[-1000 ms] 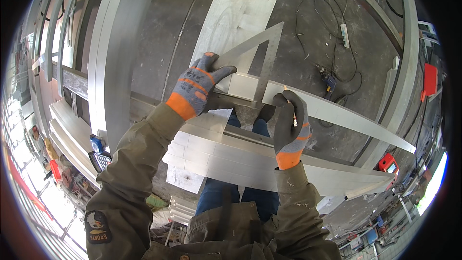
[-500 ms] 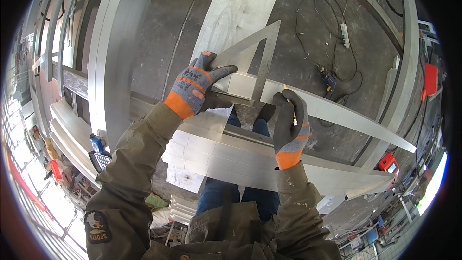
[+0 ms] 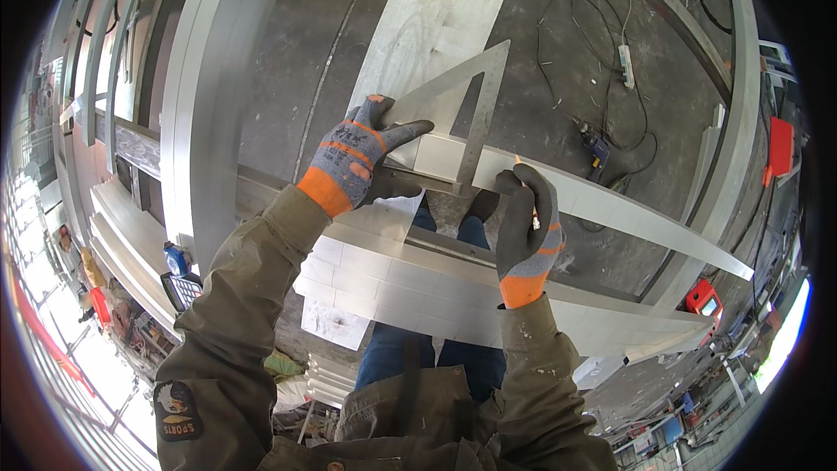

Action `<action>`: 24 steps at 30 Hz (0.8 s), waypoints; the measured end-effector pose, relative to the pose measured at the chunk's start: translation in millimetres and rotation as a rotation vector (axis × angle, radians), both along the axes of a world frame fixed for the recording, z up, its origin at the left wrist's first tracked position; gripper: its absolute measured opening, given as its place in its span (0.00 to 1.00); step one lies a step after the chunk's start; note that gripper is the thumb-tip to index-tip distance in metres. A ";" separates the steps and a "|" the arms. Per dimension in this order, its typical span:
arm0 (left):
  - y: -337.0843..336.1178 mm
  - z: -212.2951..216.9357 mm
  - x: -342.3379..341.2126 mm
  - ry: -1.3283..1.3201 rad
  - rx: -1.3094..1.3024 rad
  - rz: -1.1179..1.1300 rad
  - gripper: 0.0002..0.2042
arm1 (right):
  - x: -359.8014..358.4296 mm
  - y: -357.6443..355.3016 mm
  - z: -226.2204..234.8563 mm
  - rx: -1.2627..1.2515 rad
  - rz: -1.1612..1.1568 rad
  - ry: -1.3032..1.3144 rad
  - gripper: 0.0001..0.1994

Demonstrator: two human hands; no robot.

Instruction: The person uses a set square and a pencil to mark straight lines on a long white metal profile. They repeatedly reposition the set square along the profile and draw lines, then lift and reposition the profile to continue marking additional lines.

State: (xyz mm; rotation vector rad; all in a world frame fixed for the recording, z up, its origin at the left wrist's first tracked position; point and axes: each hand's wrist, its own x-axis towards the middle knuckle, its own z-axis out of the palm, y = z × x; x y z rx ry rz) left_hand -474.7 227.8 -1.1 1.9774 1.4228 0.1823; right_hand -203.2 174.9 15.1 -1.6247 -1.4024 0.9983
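My left hand, in a grey glove with a black palm and orange stripes, grips the left end of a metal triangle square. Its thumb and fingers close round the square and the end of a long silvery metal bar. Across the bar lies the square, its upright edge near the bar's left part. My right hand, gloved alike, pinches a pencil whose tip points up at the bar, just right of the square. The glove hides most of the pencil's shaft.
A wide metal sheet lies beyond the square. Nearer to me, another long panel crosses above my legs. On the floor at right are a drill, cables and a power strip. A blue tape measure sits at left, a red device at right.
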 end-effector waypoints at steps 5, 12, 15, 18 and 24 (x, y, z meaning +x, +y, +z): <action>-0.2 -3.8 -0.4 0.062 0.008 -0.022 0.40 | -1.4 1.8 1.3 0.010 0.010 0.001 0.13; 0.3 -2.8 0.3 0.055 -0.009 -0.023 0.39 | -7.4 2.6 2.3 0.038 -0.037 -0.017 0.13; -0.4 -2.6 0.8 0.059 0.009 -0.015 0.38 | -7.1 2.9 2.4 0.033 -0.039 0.007 0.13; -0.1 -3.9 0.2 0.065 -0.001 -0.021 0.37 | -4.3 3.0 4.1 -0.011 -0.018 -0.008 0.13; 0.6 -7.1 0.1 0.048 -0.028 -0.005 0.37 | -5.4 2.4 6.4 -0.017 -0.024 -0.029 0.13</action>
